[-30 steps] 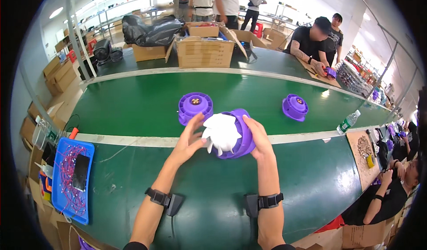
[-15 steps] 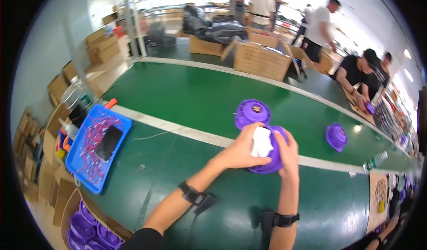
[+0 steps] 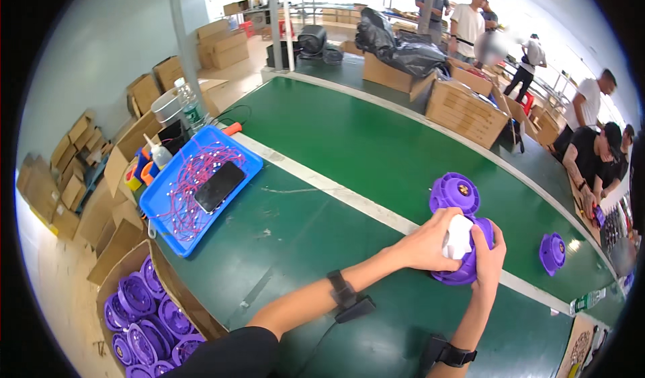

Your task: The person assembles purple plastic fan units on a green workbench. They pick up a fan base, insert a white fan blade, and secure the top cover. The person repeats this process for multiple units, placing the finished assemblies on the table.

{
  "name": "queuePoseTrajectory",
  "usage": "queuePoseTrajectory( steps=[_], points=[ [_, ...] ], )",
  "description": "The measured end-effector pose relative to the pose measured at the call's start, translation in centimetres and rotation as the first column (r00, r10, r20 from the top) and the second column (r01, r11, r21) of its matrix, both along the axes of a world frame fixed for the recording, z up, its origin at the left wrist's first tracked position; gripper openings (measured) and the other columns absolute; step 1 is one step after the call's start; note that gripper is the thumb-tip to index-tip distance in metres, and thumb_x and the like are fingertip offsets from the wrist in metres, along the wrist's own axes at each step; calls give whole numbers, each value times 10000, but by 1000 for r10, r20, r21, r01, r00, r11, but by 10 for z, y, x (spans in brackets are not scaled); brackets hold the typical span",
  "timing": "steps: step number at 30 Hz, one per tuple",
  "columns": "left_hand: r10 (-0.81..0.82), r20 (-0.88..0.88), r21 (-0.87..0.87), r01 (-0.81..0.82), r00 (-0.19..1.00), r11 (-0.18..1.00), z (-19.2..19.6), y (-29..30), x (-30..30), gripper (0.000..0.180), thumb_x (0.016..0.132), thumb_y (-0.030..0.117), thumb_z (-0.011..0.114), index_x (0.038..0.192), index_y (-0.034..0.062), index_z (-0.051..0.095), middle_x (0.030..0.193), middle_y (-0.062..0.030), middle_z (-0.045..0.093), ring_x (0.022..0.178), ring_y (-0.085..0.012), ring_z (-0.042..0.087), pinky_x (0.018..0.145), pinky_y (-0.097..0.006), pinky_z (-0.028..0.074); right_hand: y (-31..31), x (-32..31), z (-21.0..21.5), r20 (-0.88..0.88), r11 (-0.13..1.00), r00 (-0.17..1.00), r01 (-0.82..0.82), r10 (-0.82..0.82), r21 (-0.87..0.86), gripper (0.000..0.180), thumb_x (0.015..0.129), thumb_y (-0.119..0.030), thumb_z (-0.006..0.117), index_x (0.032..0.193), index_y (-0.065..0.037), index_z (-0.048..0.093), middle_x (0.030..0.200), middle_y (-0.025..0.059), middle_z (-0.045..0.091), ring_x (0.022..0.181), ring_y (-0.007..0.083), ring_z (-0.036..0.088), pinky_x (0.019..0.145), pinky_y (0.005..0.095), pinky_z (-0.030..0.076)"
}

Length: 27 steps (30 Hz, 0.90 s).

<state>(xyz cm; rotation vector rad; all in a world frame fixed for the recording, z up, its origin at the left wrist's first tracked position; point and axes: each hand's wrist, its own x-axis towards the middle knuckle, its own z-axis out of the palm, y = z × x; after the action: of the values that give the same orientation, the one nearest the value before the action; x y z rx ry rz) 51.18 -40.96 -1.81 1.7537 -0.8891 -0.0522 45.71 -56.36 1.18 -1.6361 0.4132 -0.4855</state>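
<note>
My left hand (image 3: pixel 432 243) and my right hand (image 3: pixel 492 252) meet over the white line on the bench. Between them is a purple round plastic housing (image 3: pixel 461 276). A white, soft-looking piece (image 3: pixel 458 237) lies against the housing, under my left fingers and thumb; its exact kind is unclear. The right fingers curl round the housing's right side, hiding part of it. Just beyond my hands, a second purple housing (image 3: pixel 455 193) with a brass-coloured centre rests on the green surface, close to the held one.
On the left, a blue tray (image 3: pixel 153 210) holds red wires (image 3: pixel 191 183) and a black phone (image 3: pixel 220 186). An open carton (image 3: pixel 195 304) of purple parts stands below it. Another purple housing (image 3: pixel 553 254) and a plastic bottle (image 3: pixel 588 301) are at right. People work beyond.
The view has swung left, so everything sits farther right in the picture and more of the carton shows. Both hands keep their hold on the housing and white piece.
</note>
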Motion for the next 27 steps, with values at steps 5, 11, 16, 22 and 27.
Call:
queuePoseTrajectory(
  steps=[5, 11, 16, 22, 27],
  points=[
    [17, -5, 62, -17, 1000, 998, 4, -3, -2, 928, 626, 249, 790, 1373, -18, 308, 1254, -264, 444, 1199, -426, 473, 1029, -418, 418, -12, 2, -13, 42, 1000, 999, -12, 12, -14, 511, 832, -152, 734, 1253, 63, 540, 1060, 142, 653, 920, 179, 632, 818, 302, 512],
    [-60, 39, 16, 59, 997, 998, -8, 7, 16, 923, 583, 219, 816, 1344, -3, 344, 1239, -212, 475, 1208, -339, 484, 1026, -385, 417, -6, 5, -11, 39, 996, 998, -45, 48, -78, 555, 818, -170, 752, 1273, 55, 527, 1040, 162, 661, 897, 188, 648, 781, 313, 534],
    [-174, 1, 35, 174, 985, 984, 2, 14, 22, 906, 604, 210, 829, 1347, 32, 341, 1229, -164, 498, 1173, -277, 511, 987, -383, 442, -1, 2, -7, 28, 999, 999, -38, 39, -33, 606, 815, -185, 758, 1300, 62, 490, 1035, 173, 666, 888, 192, 662, 762, 317, 543],
    [-231, -121, 11, 235, 965, 972, -9, 22, 31, 856, 649, 175, 809, 1347, 74, 324, 1254, -114, 474, 1201, -246, 475, 958, -396, 480, 7, 7, -10, -5, 979, 999, 36, -38, -201, 653, 758, -302, 787, 1262, 35, 545, 1030, 204, 685, 915, 238, 687, 813, 355, 539],
    [-284, -366, -274, 189, 886, 943, -38, 24, 41, 866, 675, 192, 739, 1410, 45, 306, 1278, -151, 514, 1169, -270, 543, 1010, -368, 439, 23, 9, -20, 65, 965, 998, -5, 23, -262, 621, 869, -315, 690, 1333, 39, 479, 1085, 239, 672, 1040, 299, 653, 938, 364, 482]
  ],
)
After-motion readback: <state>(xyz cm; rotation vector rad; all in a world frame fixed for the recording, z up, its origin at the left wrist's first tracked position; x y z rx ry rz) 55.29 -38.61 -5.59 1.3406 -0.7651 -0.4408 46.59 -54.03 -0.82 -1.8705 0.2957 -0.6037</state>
